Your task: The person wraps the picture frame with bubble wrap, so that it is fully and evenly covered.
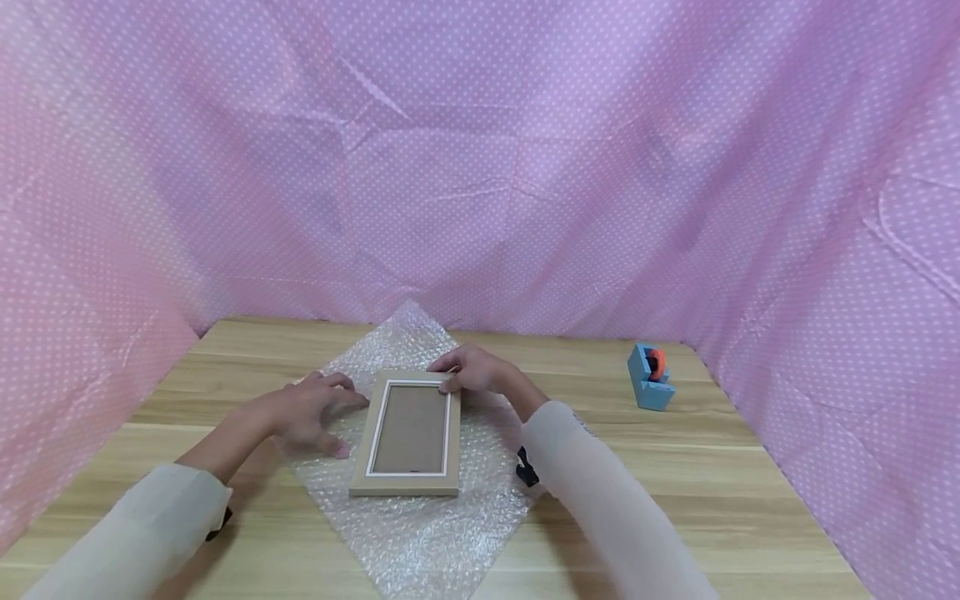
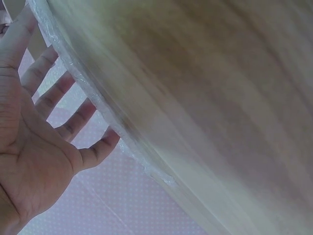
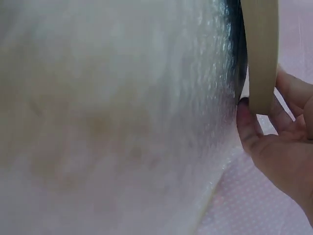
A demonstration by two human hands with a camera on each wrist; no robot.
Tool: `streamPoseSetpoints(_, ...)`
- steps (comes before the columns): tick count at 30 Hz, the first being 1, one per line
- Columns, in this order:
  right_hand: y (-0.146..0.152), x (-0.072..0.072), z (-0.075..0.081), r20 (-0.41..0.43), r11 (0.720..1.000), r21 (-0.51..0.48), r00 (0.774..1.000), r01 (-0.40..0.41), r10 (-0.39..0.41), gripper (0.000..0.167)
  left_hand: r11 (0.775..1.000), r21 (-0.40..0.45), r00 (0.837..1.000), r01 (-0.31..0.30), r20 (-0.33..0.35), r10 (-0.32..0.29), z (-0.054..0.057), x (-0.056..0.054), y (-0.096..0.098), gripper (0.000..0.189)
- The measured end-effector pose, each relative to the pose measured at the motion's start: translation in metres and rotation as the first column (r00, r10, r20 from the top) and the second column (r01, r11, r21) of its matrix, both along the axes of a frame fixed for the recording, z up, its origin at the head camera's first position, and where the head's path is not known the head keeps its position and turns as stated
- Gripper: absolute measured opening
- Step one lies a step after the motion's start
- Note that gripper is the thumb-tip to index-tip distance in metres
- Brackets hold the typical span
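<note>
A beige picture frame (image 1: 409, 429) with a white inner border lies face up on a sheet of bubble wrap (image 1: 420, 542). My right hand (image 1: 476, 369) pinches the frame's far right corner, thumb on top. In the right wrist view, fingers wrap the corner of the frame's edge (image 3: 261, 58), one fingertip reaching between frame and wrap. To the left of the frame, my left hand (image 1: 311, 412) hovers or rests over the wrap with fingers spread. The left wrist view shows those fingers (image 2: 63, 93) extended along the wrap's edge, holding nothing.
A blue tape dispenser (image 1: 649, 379) with an orange roll stands at the right of the wooden table (image 1: 675, 517). Pink dotted cloth (image 1: 480, 167) hangs around the back and sides. Black wrist-worn pieces (image 1: 527, 468) show beneath the sleeves.
</note>
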State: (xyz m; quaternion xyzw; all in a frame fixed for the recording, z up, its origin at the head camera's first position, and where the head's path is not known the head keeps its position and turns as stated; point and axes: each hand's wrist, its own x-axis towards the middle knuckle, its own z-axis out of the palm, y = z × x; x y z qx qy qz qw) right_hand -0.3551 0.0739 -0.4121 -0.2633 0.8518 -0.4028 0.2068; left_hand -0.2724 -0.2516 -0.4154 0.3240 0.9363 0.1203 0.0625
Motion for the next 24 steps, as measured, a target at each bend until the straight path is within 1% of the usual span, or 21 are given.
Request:
streamPoseSetpoints(2,-0.001,0.004,0.002,-0.088,0.997,0.081,0.996,0.001,0.006,0.034,1.0,-0.001,1.0,0.003,0.006,-0.003,0.0,0.0,0.0,0.081)
streamPoseSetpoints(4,-0.002,0.008,0.004,-0.158,0.988,0.153,0.987,0.027,-0.002,0.03,1.0,-0.001,1.0,0.006,0.006,-0.006,0.0,0.001,0.001,0.081)
streamPoseSetpoints(6,-0.003,0.011,0.005,-0.208,0.979,0.194,0.978,0.065,-0.024,0.025,1.0,-0.001,1.0,0.003,0.004,-0.003,0.0,0.001,0.001,0.081)
streamPoseSetpoints(7,-0.004,0.013,0.005,-0.218,0.975,0.203,0.975,0.087,-0.041,0.023,1.0,-0.002,1.0,0.001,0.002,-0.001,0.0,0.001,0.001,0.08)
streamPoseSetpoints(10,-0.006,0.017,0.006,-0.218,0.972,0.201,0.973,0.124,-0.079,0.02,1.0,0.0,1.0,-0.003,0.0,0.003,0.0,0.001,0.0,0.08)
streamPoseSetpoints(12,-0.007,0.018,0.007,-0.218,0.972,0.196,0.972,0.133,-0.089,0.02,1.0,0.003,1.0,-0.001,0.003,0.001,0.0,0.001,0.0,0.08)
streamPoseSetpoints(19,-0.007,0.018,0.005,-0.24,0.971,0.197,0.967,0.134,-0.085,0.02,1.0,0.011,1.0,0.009,0.012,-0.009,-0.001,0.0,0.0,0.081)
streamPoseSetpoints(24,-0.006,0.018,0.002,-0.228,0.97,0.202,0.97,0.133,-0.086,0.02,1.0,0.019,1.0,0.01,0.024,-0.011,-0.002,-0.002,0.0,0.08)
